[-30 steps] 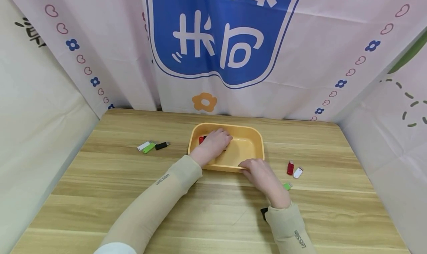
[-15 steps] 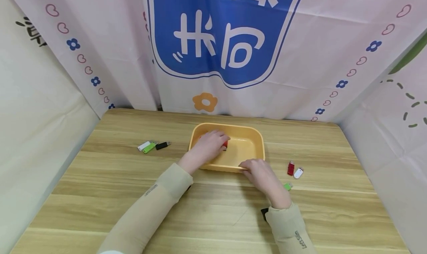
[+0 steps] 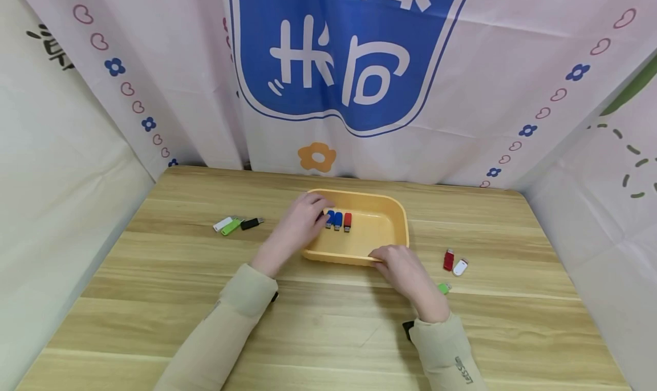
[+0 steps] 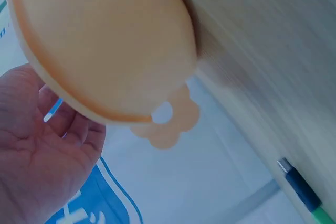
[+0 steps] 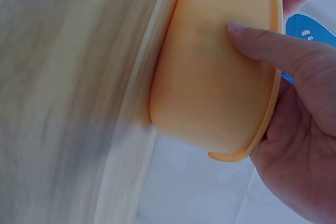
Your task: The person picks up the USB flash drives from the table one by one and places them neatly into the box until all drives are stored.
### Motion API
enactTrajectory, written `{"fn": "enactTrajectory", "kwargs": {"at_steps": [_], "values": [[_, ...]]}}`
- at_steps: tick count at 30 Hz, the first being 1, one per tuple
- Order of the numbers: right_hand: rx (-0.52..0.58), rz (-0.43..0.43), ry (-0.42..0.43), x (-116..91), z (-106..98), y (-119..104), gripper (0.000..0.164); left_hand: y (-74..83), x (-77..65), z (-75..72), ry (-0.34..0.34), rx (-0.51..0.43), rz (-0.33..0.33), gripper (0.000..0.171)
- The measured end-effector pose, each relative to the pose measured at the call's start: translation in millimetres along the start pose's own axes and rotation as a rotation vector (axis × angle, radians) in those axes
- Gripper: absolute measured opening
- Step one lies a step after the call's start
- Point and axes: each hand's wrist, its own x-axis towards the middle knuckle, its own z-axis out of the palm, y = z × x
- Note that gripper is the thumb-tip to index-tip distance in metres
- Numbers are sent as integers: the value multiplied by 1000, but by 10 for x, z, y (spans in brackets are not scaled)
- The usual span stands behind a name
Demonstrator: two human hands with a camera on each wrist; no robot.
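A yellow plastic box (image 3: 390, 208) sits on the wooden table. My right hand (image 3: 402, 271) grips its near wall at the right; the right wrist view shows the thumb (image 5: 262, 40) flat on the outside and the fingers going over the rim. My left hand (image 3: 303, 217) is at the left rim, fingertips reaching inside beside the USB sticks. In the left wrist view its palm (image 4: 47, 166) faces the camera, fingers loosely bent behind the rim. Two blue USB sticks (image 3: 337, 220) and a red USB stick (image 3: 347, 221) lie side by side in the box. The left hand partly hides the box's left end.
Left of the box lie a white USB stick (image 3: 223, 224), a green one (image 3: 232, 226) and a black one (image 3: 250, 224). To the right are a red (image 3: 449, 260), a white (image 3: 460, 267) and a green stick (image 3: 443, 288), the last partly behind the right wrist. A printed curtain (image 3: 441, 151) hangs behind.
My left hand has drawn back leftward from inside the box to its left rim, uncovering the blue and red USB sticks. My right hand stays on the near wall.
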Motion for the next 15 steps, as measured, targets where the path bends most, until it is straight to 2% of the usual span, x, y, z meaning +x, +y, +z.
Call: {"fn": "enactTrajectory", "kwargs": {"at_steps": [2, 7, 11, 15], "values": [[-3, -4, 3, -2, -3, 3, 9, -56, -25, -27, 49, -22, -9, 25], [-2, -5, 10, -5, -14, -5, 9, -232, -105, -121, 134, -43, -84, 25], [4, -4, 17, -4, -11, -9, 9, -412, -185, -207, 184, -50, -163, 26], [0, -10, 22, -5, -2, -1, 8, -578, -248, -272, 222, -68, -201, 26]]}}
